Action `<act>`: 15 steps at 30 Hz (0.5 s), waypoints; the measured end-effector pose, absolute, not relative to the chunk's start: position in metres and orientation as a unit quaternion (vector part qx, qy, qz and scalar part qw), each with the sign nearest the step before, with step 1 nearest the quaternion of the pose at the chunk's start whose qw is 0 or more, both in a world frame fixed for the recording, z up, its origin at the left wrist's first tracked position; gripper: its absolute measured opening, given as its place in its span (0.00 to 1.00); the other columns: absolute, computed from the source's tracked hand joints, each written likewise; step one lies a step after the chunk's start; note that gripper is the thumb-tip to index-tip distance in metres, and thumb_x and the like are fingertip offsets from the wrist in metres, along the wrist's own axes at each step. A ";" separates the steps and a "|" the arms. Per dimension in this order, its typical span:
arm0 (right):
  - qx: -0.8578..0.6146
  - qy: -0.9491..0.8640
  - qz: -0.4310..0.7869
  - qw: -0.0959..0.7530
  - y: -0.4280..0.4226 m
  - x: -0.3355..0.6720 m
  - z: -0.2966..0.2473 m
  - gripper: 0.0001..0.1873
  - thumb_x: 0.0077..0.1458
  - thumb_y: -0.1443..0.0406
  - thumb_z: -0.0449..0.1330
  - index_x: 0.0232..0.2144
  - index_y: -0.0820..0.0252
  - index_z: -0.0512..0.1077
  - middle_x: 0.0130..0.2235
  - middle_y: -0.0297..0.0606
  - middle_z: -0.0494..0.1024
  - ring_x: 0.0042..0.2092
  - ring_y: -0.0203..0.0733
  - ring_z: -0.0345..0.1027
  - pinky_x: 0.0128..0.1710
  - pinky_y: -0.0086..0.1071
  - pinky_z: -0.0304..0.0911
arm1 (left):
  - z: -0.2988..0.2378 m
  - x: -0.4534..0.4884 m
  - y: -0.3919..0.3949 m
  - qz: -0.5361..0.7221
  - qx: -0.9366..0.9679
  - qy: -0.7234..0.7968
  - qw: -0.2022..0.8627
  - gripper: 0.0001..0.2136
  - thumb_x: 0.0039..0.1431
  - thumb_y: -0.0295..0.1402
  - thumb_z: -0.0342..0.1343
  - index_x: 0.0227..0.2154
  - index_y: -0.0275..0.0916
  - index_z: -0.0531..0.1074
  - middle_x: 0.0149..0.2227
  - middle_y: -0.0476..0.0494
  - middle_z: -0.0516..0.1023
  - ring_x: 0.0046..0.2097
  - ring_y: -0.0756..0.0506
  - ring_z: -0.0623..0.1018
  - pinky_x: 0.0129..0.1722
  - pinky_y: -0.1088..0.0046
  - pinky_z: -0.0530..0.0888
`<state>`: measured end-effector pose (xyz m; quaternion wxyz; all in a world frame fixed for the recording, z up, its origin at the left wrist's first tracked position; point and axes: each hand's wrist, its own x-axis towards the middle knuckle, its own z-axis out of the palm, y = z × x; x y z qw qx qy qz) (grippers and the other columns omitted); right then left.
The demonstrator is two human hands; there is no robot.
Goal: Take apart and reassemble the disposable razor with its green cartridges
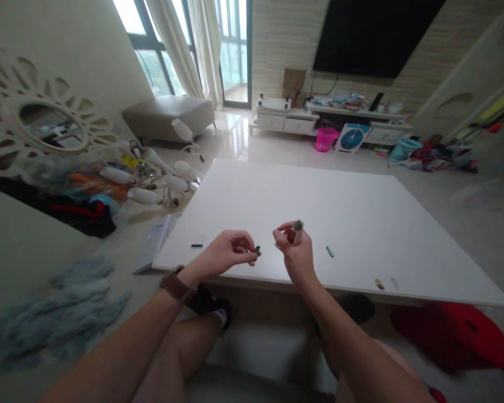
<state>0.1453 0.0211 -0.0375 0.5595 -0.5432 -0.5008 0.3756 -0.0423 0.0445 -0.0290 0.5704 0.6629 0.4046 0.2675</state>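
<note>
A dark green bit (pixel 257 249) is pinched between the thumb and fingertips of the left hand (pixel 229 253), just above the near edge of a white board (pixel 361 207) that lies low and flat. Close beside it but not touching, the right hand (pixel 296 257) is raised, its fingers closed narrowly around a short pale cylinder (pixel 297 228) whose grey tip points up. The person sits on the floor with both forearms reaching out over the knees, and a brown strap (pixel 175 285) circles the left wrist. On the board just right of the right hand lies a green piece (pixel 330 251). Off to the left, near the board's corner, rests a small dark-and-white chip (pixel 197 241). Two specks (pixel 379 284) lie near the front edge on the right, too small to make out. A red stool (pixel 449 336) stands on the floor at the board's near right. On the left a booklet (pixel 156 242) lies against the board's edge, with a tangle of white lamp shades (pixel 159 179) behind it and a blue-grey rug (pixel 67 305) nearer. Across the room a pink basket (pixel 325 139) and a fan (pixel 351 138) sit below a dark TV (pixel 373 33).
</note>
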 end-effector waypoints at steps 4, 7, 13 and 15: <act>-0.539 -0.490 0.420 0.541 0.031 0.163 -0.041 0.16 0.57 0.51 0.57 0.34 0.57 0.67 0.24 0.28 0.64 0.26 0.35 0.56 0.26 0.29 0.53 | -0.029 -0.040 0.049 0.328 0.563 0.418 0.632 0.15 0.49 0.37 0.67 0.35 0.34 0.74 0.33 0.41 0.83 0.32 0.47 0.80 0.37 0.68 0.76; -0.534 -0.513 0.435 0.512 0.030 0.162 -0.048 0.18 0.62 0.49 0.51 0.35 0.57 0.67 0.25 0.31 0.67 0.26 0.37 0.55 0.26 0.30 0.52 | -0.033 -0.037 0.048 0.338 0.538 0.434 0.639 0.15 0.48 0.39 0.68 0.35 0.34 0.77 0.36 0.39 0.83 0.37 0.45 0.80 0.40 0.67 0.75; -0.564 -0.550 0.428 0.443 0.025 0.151 -0.049 0.19 0.54 0.48 0.62 0.37 0.56 0.67 0.25 0.25 0.64 0.27 0.35 0.56 0.27 0.29 0.52 | -0.039 -0.033 0.049 0.366 0.433 0.451 0.689 0.17 0.47 0.41 0.69 0.36 0.34 0.78 0.37 0.39 0.83 0.38 0.44 0.82 0.42 0.67 0.76; -0.561 -0.564 0.419 0.437 0.024 0.149 -0.048 0.17 0.59 0.49 0.57 0.37 0.56 0.67 0.26 0.27 0.65 0.28 0.36 0.58 0.28 0.29 0.53 | -0.039 -0.032 0.050 0.369 0.418 0.456 0.694 0.17 0.46 0.40 0.70 0.36 0.34 0.79 0.38 0.39 0.83 0.37 0.44 0.82 0.41 0.68 0.76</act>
